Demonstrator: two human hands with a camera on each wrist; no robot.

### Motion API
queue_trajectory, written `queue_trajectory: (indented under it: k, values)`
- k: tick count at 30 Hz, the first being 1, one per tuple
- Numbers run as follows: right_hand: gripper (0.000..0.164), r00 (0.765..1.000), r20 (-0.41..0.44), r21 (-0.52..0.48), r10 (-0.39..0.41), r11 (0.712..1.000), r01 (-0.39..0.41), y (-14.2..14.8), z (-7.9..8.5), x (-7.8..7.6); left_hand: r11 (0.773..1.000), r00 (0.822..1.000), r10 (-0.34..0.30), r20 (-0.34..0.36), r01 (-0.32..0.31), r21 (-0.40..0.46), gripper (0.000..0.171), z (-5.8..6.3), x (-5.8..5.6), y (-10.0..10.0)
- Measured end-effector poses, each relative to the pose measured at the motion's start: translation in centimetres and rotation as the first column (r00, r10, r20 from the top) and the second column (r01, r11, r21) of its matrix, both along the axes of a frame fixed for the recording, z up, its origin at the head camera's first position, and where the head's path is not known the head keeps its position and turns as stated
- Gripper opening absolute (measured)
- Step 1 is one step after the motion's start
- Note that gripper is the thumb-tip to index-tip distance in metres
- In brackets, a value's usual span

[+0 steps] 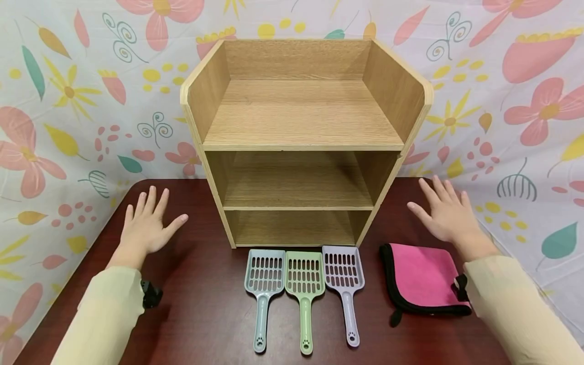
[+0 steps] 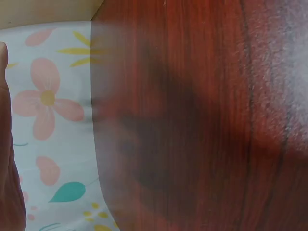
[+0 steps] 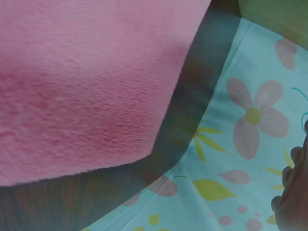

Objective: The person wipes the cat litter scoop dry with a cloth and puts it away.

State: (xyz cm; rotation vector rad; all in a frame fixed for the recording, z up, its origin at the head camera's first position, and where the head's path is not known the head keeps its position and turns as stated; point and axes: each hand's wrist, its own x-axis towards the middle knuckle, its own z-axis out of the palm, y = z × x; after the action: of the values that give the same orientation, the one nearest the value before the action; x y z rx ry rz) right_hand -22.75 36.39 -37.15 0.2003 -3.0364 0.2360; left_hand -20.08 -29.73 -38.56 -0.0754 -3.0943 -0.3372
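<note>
My left hand [image 1: 147,225] is over the table's left side with its fingers spread, holding nothing. On the right, my right hand [image 1: 444,210] is spread the same way, just beyond a folded pink cloth [image 1: 424,274] with black edging. Between the hands three litter scoops lie side by side, handles toward me: a blue-grey scoop [image 1: 262,299], a green scoop [image 1: 305,299] and a pale purple scoop [image 1: 347,299]. Pink cloth [image 3: 96,86] fills much of the right wrist view, with fingers [image 3: 293,192] at its right edge. The left wrist view shows part of the hand [image 2: 7,159].
A wooden shelf unit [image 1: 298,147] with a walled top and two lower compartments stands behind the scoops. The dark red table [image 1: 201,314] has rounded back corners. A flower-patterned sheet [image 1: 68,126] hangs behind and at both sides.
</note>
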Motion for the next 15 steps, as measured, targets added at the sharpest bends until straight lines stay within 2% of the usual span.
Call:
queue_trajectory:
  k: [6,15]
  values:
    - [0.077,1.000,0.001,-0.014,0.011,1.000,-0.011,0.0,-0.7,0.6,1.000,1.000,0.013,0.025,-0.013,0.006,0.091,-0.6,0.4,0.1]
    - [0.078,1.000,0.006,0.001,0.019,1.000,-0.019,0.8,-1.9,1.6,1.000,1.000,0.007,0.004,-0.007,-0.005,0.092,-0.9,0.4,0.8]
